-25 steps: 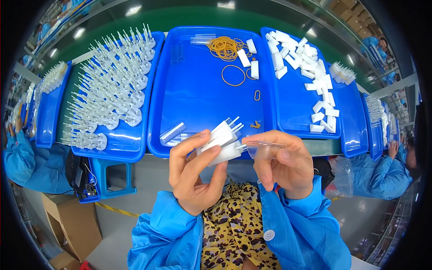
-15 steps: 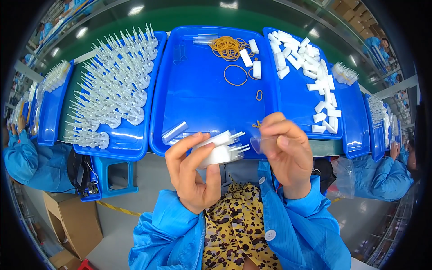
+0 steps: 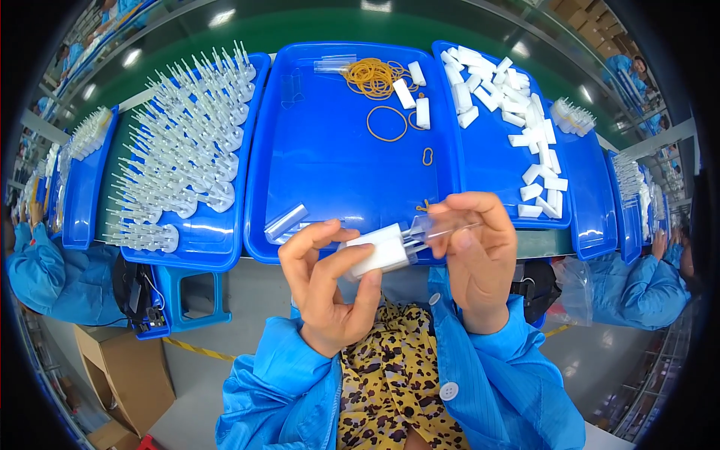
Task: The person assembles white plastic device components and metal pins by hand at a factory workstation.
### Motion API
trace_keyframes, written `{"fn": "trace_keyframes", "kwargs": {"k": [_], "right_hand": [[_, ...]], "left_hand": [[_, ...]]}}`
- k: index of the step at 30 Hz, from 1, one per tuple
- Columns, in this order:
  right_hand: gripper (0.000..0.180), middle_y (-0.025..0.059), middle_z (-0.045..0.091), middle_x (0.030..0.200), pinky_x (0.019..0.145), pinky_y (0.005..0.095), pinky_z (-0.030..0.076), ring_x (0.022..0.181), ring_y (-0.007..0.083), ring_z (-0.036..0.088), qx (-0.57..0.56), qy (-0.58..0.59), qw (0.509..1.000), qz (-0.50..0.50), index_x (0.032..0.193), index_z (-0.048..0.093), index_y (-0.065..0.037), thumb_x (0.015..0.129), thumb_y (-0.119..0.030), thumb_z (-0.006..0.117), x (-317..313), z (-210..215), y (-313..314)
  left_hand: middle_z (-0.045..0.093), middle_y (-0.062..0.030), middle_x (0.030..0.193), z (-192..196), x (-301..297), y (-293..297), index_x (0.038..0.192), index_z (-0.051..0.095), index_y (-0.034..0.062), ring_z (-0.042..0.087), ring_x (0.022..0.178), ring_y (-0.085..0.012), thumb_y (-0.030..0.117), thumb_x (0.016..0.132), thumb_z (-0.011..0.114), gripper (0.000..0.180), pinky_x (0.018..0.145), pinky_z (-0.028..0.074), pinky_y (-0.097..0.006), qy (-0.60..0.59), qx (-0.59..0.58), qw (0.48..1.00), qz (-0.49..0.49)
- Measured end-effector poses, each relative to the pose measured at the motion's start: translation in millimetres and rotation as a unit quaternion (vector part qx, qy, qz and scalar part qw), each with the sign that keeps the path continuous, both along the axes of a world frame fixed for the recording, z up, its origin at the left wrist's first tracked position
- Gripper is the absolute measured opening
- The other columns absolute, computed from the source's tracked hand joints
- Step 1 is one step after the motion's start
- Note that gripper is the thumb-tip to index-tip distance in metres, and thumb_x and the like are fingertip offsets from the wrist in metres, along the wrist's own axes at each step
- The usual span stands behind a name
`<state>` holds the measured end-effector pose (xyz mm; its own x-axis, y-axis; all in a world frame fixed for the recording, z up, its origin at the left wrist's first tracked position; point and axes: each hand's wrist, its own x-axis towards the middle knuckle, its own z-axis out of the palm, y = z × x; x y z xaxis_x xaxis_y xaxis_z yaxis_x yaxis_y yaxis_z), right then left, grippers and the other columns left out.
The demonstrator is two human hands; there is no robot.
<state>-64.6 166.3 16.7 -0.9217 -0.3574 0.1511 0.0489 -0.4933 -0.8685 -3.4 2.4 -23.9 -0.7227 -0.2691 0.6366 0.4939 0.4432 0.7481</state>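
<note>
Clear plastic sleeve [image 3: 424, 226] moved to pins [image 3: 415, 244], right hand [image 3: 480, 259] pinching it; left hand [image 3: 328, 289] grips white blocks [image 3: 381, 250]; skew could snag sleeve.

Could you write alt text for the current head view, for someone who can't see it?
A person's left hand grips pronged white blocks while the right hand holds a clear plastic piece by their pronged ends. Beyond, blue trays hold, from left to right, spiky whitish parts, amber rubber bands and loose white blocks.
</note>
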Motion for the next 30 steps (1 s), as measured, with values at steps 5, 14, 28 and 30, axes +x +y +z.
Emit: {"fn": "trace_keyframes", "kwargs": {"k": [5, 14, 28, 30], "right_hand": [[0.030, 0.0167, 0.065, 0.108, 0.083, 0.0315, 0.053, 0.101, 0.0238, 0.065, 0.073, 0.043, 0.995, -0.044, 0.117, 0.052, 0.004, 0.091, -0.010, 0.061, 4, 1, -1], [0.028, 0.0188, 0.063, 0.111, 0.091, 0.0386, 0.051, 0.105, 0.0280, 0.063, 0.003, 0.058, 0.998, -0.007, 0.117, 0.051, 0.004, 0.093, -0.010, 0.058, 8, -3, -5], [0.017, 0.0093, 0.057, 0.100, 0.061, 0.0211, 0.043, 0.073, 0.0095, 0.054, 0.057, 0.081, 0.992, -0.074, 0.103, 0.060, 0.003, 0.091, -0.009, 0.061, 0, -8, 6], [0.017, 0.0093, 0.057, 0.101, 0.060, 0.0200, 0.043, 0.075, 0.0089, 0.054, 0.075, 0.083, 0.991, -0.069, 0.104, 0.060, 0.002, 0.090, -0.007, 0.063, 1, -9, 5]], "left_hand": [[0.041, -0.0153, 0.123, 0, 0, 1, 0.101, 0.063, 0.0031, 0.056, 0.098, -0.0265, 0.002, 0.076, 0.069, 0.026, 0.082, 0.047, -0.037, 0.006, 0.002, 0.999, 0.033], [0.043, -0.0144, 0.121, 8, 2, 5, 0.104, 0.066, 0.0051, 0.053, 0.105, -0.0276, -0.004, 0.073, 0.075, 0.034, 0.078, 0.051, -0.032, -0.017, -0.030, 0.999, 0.038], [0.045, -0.0148, 0.122, 5, 2, 6, 0.098, 0.069, 0.0059, 0.055, 0.111, -0.0307, 0.001, 0.076, 0.075, 0.023, 0.090, 0.048, -0.040, -0.028, 0.111, 0.993, -0.015], [0.045, -0.0147, 0.122, 5, 3, 6, 0.098, 0.069, 0.0059, 0.056, 0.110, -0.0301, 0.001, 0.076, 0.075, 0.023, 0.089, 0.048, -0.039, -0.030, 0.111, 0.993, -0.015]]}}
